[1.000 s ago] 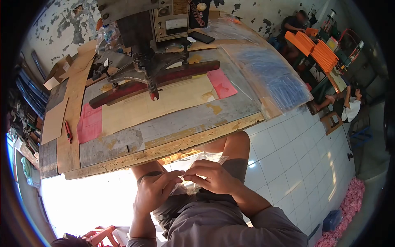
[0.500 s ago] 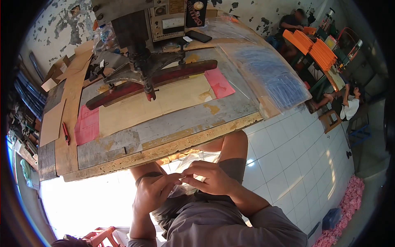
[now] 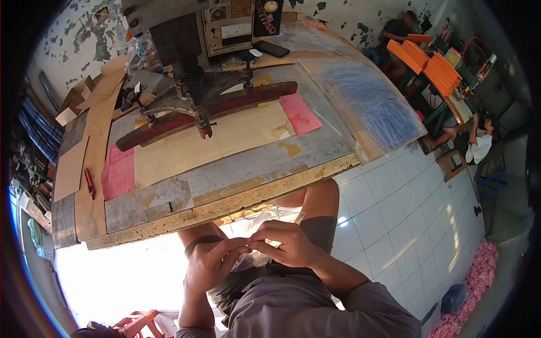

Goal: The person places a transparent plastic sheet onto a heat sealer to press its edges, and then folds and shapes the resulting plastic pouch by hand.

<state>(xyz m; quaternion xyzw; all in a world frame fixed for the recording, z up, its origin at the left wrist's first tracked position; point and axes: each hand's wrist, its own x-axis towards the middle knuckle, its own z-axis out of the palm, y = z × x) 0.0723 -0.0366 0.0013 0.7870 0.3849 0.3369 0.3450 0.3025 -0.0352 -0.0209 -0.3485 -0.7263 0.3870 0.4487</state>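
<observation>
Over my lap, just below the table edge, my left hand [image 3: 213, 260] and my right hand [image 3: 284, 242] meet with their fingertips pinched together. Clear, crinkled plastic [image 3: 284, 215] lies over my lap and shows above and below the fingers. Both hands appear to grip it, though the fingers hide the exact spot. In front of me a press machine [image 3: 194, 93] carries a long dark red bar [image 3: 248, 101] above a cream sheet [image 3: 217, 143]. Pink pieces [image 3: 118, 176] lie at the sheet's two ends.
A red pen [image 3: 89, 184] lies at the table's left side. A stack of clear bluish plastic sheets [image 3: 372, 101] covers the right side, with a black phone [image 3: 271, 49] behind. Two people sit at the right near orange strips [image 3: 417, 59]. A pink heap [image 3: 473, 287] lies on the floor.
Almost nothing differs. My hands stay together in the same place, with only a very slight shift of the fingers and of the view.
</observation>
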